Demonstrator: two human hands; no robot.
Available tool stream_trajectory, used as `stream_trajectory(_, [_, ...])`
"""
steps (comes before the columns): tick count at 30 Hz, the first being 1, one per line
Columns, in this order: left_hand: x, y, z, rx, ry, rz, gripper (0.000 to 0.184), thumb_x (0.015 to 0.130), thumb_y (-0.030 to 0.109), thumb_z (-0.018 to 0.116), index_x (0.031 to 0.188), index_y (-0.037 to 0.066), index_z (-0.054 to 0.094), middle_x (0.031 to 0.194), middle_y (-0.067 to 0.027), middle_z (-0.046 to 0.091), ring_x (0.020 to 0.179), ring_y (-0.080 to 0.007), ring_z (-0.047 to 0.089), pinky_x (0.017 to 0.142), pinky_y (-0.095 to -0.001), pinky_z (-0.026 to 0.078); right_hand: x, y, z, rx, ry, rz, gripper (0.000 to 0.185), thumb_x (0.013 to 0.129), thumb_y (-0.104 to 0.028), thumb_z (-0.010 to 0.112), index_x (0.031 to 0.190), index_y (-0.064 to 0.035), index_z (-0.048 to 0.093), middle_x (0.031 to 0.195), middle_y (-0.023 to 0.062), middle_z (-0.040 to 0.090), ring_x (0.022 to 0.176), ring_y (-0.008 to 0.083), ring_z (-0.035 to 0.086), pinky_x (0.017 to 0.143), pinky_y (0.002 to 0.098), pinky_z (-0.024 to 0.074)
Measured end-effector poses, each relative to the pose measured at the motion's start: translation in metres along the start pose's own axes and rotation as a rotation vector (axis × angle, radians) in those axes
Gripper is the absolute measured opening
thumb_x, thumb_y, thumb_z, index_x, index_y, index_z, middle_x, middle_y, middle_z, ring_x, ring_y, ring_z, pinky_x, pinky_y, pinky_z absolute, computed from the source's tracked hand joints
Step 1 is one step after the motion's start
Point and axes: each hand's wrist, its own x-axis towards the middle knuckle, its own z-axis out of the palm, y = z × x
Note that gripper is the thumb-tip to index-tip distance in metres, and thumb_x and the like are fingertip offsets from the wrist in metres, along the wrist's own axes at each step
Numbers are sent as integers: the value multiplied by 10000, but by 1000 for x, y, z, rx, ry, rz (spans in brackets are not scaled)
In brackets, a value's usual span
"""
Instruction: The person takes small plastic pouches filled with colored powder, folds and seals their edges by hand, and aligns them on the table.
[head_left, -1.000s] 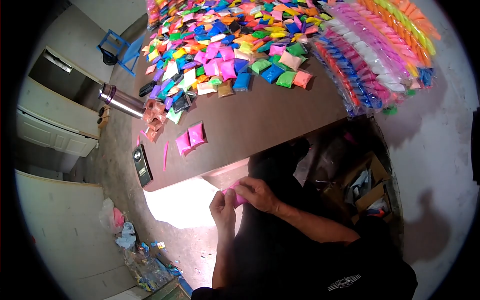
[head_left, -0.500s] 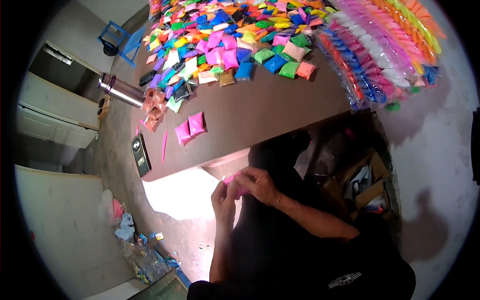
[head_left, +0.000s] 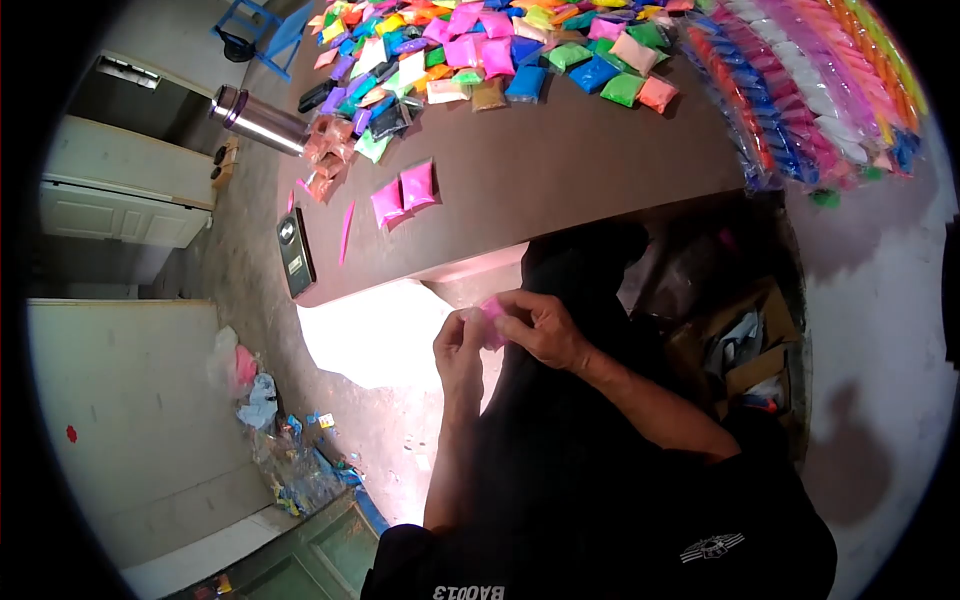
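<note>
In front of my lap, below the table's edge, a small pink packet (head_left: 492, 322) is between my two hands. My left hand (head_left: 460, 350) pinches its left side, fingers curled. From the right, my right hand (head_left: 545, 330) grips it with thumb and bent fingers, hiding part of it. Two pink packets, a left one (head_left: 387, 206) and a right one (head_left: 419, 187), lie side by side on the brown table (head_left: 520, 165). Nearby is a thin pink strip (head_left: 347, 232).
A dark phone (head_left: 295, 255) lies by the table's left edge, with a steel thermos (head_left: 262, 122) and reddish-brown packets (head_left: 325, 150) behind. Colourful packets (head_left: 480, 55) cover the far side; long bagged rows (head_left: 800, 90) lie right. An open cardboard box (head_left: 760, 345) stands below.
The view has tilted down and shifted, so the table sits higher in the picture. Both hands stay together on the pink packet, with slightly altered finger positions.
</note>
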Motion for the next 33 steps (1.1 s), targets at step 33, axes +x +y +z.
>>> stream_trajectory(33, [7, -3, -13, 53, -10, 63, 155, 1002, 179, 658, 978, 26, 665, 885, -4, 667, 825, -97, 609, 761, -254, 495, -3, 10, 6, -254, 126, 31, 265, 900, -194, 751, 1073, -1, 696, 875, 72, 692, 752, 125, 632, 701, 270, 527])
